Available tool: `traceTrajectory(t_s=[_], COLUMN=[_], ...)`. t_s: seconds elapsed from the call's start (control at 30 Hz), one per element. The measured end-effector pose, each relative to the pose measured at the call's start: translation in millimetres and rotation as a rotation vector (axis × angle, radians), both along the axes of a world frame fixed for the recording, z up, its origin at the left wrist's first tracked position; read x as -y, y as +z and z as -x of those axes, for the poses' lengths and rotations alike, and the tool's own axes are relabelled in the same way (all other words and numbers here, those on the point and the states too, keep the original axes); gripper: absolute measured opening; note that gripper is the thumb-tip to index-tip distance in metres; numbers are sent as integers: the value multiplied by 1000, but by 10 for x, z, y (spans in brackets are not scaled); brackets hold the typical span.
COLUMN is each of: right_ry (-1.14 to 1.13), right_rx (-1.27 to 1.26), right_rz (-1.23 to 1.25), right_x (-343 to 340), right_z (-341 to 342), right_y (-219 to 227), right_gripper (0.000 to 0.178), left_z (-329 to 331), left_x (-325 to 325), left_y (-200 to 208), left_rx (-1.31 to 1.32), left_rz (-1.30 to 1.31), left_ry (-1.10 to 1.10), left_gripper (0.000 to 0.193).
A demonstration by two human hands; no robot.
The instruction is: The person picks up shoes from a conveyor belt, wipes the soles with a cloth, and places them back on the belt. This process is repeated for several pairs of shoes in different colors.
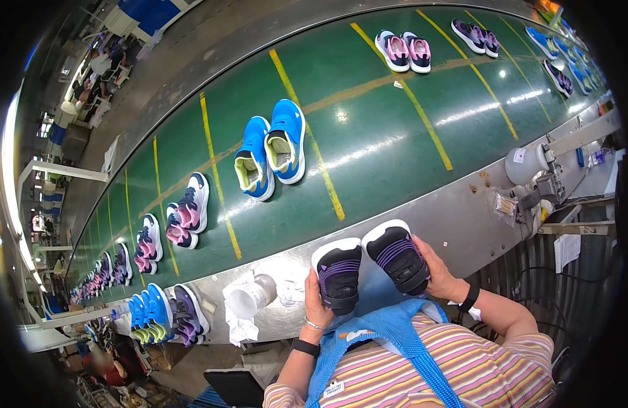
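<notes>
My left hand (317,299) is closed round the outer side of a black sneaker (339,275) with purple stripes and a white toe rim. Its mate, a matching black sneaker (397,258), is in my right hand (434,268), with fingers along its outer side. Both shoes are held side by side, a narrow gap between them, toes pointing away from me over the metal edge of the bench. Beyond them, a pair of blue sneakers (285,141) with yellow-green lining stands on the green conveyor belt (348,136).
Pink and navy sneakers (188,207) and more pairs line the belt to the left and far right. On the metal ledge (457,221) sit a paper-wrapped roll (249,297), blue sneakers (151,309) and purple sneakers (187,313). A jointed metal fixture (535,177) stands at the right.
</notes>
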State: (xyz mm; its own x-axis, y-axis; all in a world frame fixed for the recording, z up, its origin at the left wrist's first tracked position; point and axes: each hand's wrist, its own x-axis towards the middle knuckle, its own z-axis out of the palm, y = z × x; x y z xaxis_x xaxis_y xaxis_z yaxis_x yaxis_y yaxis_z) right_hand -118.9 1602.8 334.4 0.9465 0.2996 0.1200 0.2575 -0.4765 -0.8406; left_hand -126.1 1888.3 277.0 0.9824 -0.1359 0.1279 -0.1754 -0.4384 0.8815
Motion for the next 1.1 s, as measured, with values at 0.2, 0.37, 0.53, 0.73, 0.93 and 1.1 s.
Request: traceTrajectory(t_s=[0.2,0.37,0.53,0.73,0.93,1.1], right_ry=[-17,9,-12,-48,-168,-199], right_rx=[-403,-517,-826,-727,-79,-8], right_rz=[-291,-294,-481,-515,55,178], right_x=[-158,-205,-200,-329,-445,-460], right_z=[-2,-65,51,74,151,195], right_y=[59,37,-91,7,231,204], right_gripper=[67,55,39,44,76,79], left_z=[116,194,179,230,170,219], left_x=[-93,12,-53,-24,-64,-116], left_y=[-266,-254,-254,-227,74,-27], left_rx=[-415,-923,-1113,-1100,-362,-175], left_rz=[239,801,878,1093,370,197], left_ry=[-136,143,159,163,56,153], left_gripper=[63,51,55,46,65,80])
